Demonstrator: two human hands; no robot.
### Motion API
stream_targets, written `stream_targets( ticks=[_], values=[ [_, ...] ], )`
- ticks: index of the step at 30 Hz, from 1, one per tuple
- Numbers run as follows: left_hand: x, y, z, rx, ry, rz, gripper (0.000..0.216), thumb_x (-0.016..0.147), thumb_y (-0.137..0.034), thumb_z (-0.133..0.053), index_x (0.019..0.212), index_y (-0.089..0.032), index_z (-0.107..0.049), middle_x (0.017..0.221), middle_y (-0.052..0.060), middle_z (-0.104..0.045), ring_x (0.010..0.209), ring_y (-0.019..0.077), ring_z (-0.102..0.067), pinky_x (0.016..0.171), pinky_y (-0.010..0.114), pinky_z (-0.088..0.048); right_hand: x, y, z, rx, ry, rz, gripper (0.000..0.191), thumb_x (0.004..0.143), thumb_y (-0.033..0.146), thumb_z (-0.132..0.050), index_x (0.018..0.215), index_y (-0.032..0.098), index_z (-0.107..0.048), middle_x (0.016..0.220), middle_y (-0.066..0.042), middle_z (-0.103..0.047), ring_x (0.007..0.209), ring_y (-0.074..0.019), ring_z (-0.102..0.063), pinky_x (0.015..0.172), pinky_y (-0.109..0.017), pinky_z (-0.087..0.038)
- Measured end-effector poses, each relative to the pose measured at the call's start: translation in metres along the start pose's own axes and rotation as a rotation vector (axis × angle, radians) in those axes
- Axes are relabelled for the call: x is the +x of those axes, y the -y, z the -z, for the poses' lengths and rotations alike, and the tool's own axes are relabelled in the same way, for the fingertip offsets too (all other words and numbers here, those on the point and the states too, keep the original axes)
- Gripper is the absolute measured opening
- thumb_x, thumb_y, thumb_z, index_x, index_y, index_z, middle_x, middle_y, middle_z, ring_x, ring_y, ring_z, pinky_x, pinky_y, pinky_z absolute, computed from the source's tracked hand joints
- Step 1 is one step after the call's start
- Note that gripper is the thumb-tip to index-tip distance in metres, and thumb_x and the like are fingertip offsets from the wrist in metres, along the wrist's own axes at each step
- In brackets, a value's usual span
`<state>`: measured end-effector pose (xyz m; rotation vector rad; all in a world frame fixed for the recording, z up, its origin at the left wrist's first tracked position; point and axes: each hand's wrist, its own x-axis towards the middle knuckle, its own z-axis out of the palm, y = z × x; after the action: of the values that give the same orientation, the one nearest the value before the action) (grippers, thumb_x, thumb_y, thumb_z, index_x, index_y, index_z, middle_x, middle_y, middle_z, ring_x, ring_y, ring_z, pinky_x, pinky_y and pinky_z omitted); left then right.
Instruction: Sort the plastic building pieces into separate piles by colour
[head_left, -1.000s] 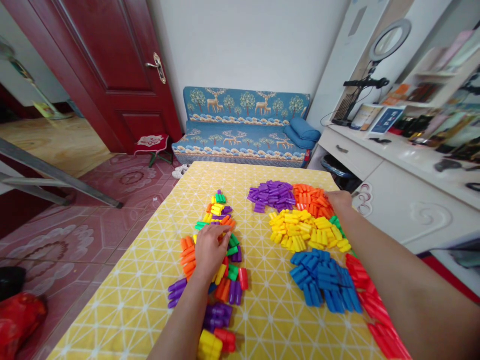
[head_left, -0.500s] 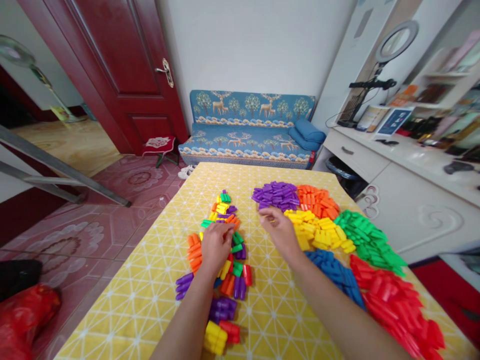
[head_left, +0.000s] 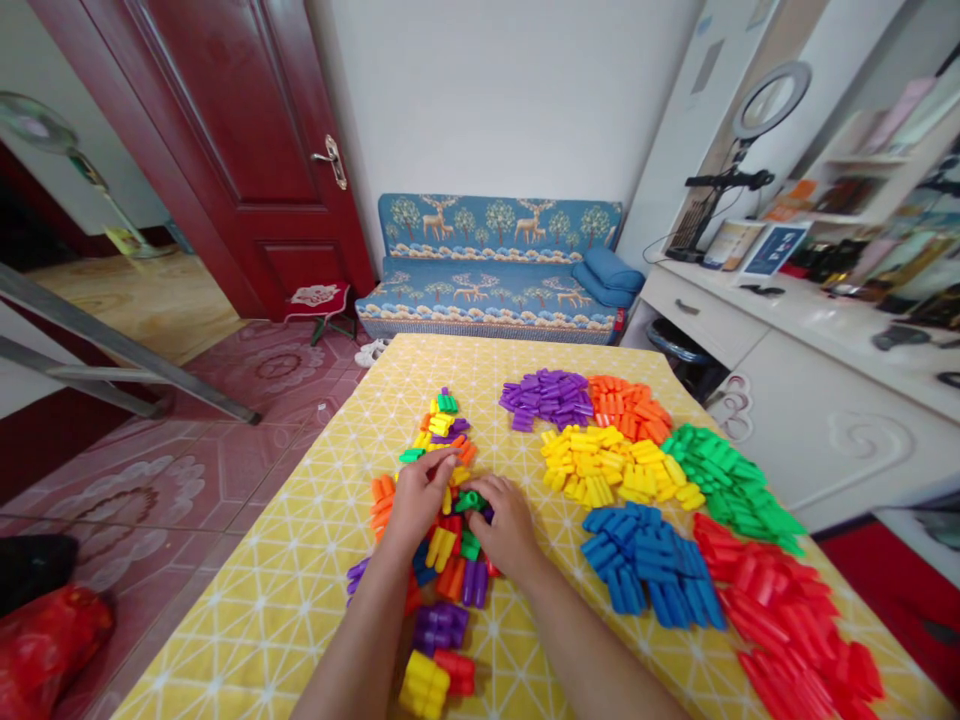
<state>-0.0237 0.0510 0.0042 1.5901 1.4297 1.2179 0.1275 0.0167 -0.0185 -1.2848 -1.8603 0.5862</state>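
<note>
Left hand: the left hand is over the upper part of a long, flat arrangement of multicoloured plastic blocks, fingers bent and the thumb near the forefinger; whether anything is pinched there I cannot tell.
Right hand: the right hand is just beside the left one, a narrow gap between them, its fingers and thumb closed on a short green plastic block.
Block arrangement: it lies beneath and between both hands, reaching beyond the fingertips and back toward the wrists, partly hidden by the left forearm.
Nearer end: glossy purple blocks, a chunky yellow block group and a red block group lie between the forearms.
Sorted piles: right of the right hand are a yellow pile and a blue pile; farther right, a green pile and a red pile; beyond the hand, a purple pile touching an orange pile.
Desk: the desk under the hands wears a yellow cloth with white triangle lines.
Lettering: a dark blue card, well beyond the right hand, bears white print too small to read.
</note>
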Motion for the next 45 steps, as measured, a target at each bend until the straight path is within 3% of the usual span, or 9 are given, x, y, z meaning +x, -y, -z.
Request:
stream_targets(
  ticks=[3,6,11,15,22,28,36,41,45],
  values=[
    [0.002,-0.008,0.015,-0.239,0.011,0.083,0.043,0.081,-0.047,-0.059,0.105,-0.013,-0.070,0.103,0.010,-0.073,0.098,0.0244,-0.066,0.092,0.037,-0.048,0.000,0.000,0.000,0.056,-0.020,-0.021,0.018,0.072,0.012,-0.059,0.086,0.021,-0.067,0.089,-0.002,-0.066,0.089,-0.0196,-0.057,0.083,-0.033,-0.042],
    [0.005,-0.006,0.032,-0.288,-0.037,0.094,0.044,0.077,-0.047,-0.063,0.104,-0.013,-0.070,0.104,0.010,-0.073,0.101,0.0249,-0.065,0.095,0.038,-0.046,-0.001,0.000,0.001,0.120,-0.033,-0.041,0.016,0.073,0.014,-0.061,0.086,0.021,-0.067,0.088,-0.002,-0.067,0.087,-0.0183,-0.058,0.083,-0.031,-0.041],
    [0.012,0.029,0.050,-0.019,-0.110,0.066,0.037,0.075,-0.035,-0.061,0.106,-0.015,-0.069,0.111,0.010,-0.070,0.108,0.0267,-0.061,0.096,0.040,-0.046,0.000,0.000,0.003,0.150,-0.021,-0.049,0.022,0.069,0.012,-0.062,0.088,0.022,-0.068,0.090,-0.001,-0.067,0.088,-0.0182,-0.059,0.084,-0.031,-0.041],
    [0.014,0.052,0.050,0.286,-0.052,0.030,0.038,0.076,-0.021,-0.053,0.111,-0.017,-0.068,0.116,0.010,-0.068,0.108,0.0258,-0.062,0.097,0.040,-0.046,0.000,0.001,0.004,0.143,-0.004,-0.042,0.026,0.069,0.013,-0.062,0.093,0.023,-0.068,0.093,-0.002,-0.067,0.091,-0.0188,-0.059,0.086,-0.032,-0.042],
    [0.012,0.050,0.047,0.445,0.003,-0.011,0.042,0.081,-0.016,-0.045,0.119,-0.017,-0.063,0.115,0.010,-0.067,0.105,0.0233,-0.062,0.094,0.038,-0.047,-0.002,0.002,0.007,0.060,0.106,0.033,0.055,0.070,0.013,-0.061,0.122,0.032,-0.059,0.115,0.000,-0.062,0.106,-0.0201,-0.055,0.093,-0.034,-0.038],
    [0.007,0.044,0.048,0.239,0.081,0.025,0.043,0.075,-0.026,-0.059,0.117,-0.022,-0.065,0.103,0.006,-0.070,0.084,0.0198,-0.065,0.083,0.035,-0.051,-0.002,0.005,0.007,0.027,0.123,0.046,0.046,0.069,0.013,-0.063,0.111,0.031,-0.063,0.106,0.001,-0.061,0.099,-0.0188,-0.055,0.088,-0.032,-0.039],
    [0.007,0.032,0.039,0.027,0.038,-0.029,0.028,0.068,-0.023,-0.062,0.095,-0.019,-0.070,0.099,0.006,-0.070,0.094,0.0218,-0.064,0.090,0.036,-0.048,-0.001,0.005,0.004,0.259,0.029,0.030,0.023,0.069,0.009,-0.062,0.088,0.022,-0.062,0.094,-0.001,-0.061,0.094,-0.0178,-0.056,0.086,-0.031,-0.042],
    [0.007,0.018,0.036,-0.141,0.019,0.038,0.028,0.071,-0.032,-0.067,0.095,-0.017,-0.067,0.095,0.005,-0.071,0.084,0.0190,-0.065,0.077,0.029,-0.051,0.000,0.003,0.001,0.360,-0.046,-0.101,0.015,0.071,0.014,-0.062,0.084,0.021,-0.059,0.081,0.002,-0.060,0.078,-0.0156,-0.056,0.074,-0.027,-0.043],
    [0.003,0.002,0.033,-0.248,0.113,0.032,0.025,0.072,-0.031,-0.069,0.093,-0.018,-0.068,0.096,0.005,-0.071,0.088,0.0194,-0.066,0.081,0.029,-0.050,-0.001,-0.003,-0.001,0.462,-0.137,-0.185,0.011,0.074,0.022,-0.062,0.083,0.020,-0.056,0.075,0.004,-0.056,0.068,-0.0130,-0.052,0.065,-0.025,-0.043]
  ],
)
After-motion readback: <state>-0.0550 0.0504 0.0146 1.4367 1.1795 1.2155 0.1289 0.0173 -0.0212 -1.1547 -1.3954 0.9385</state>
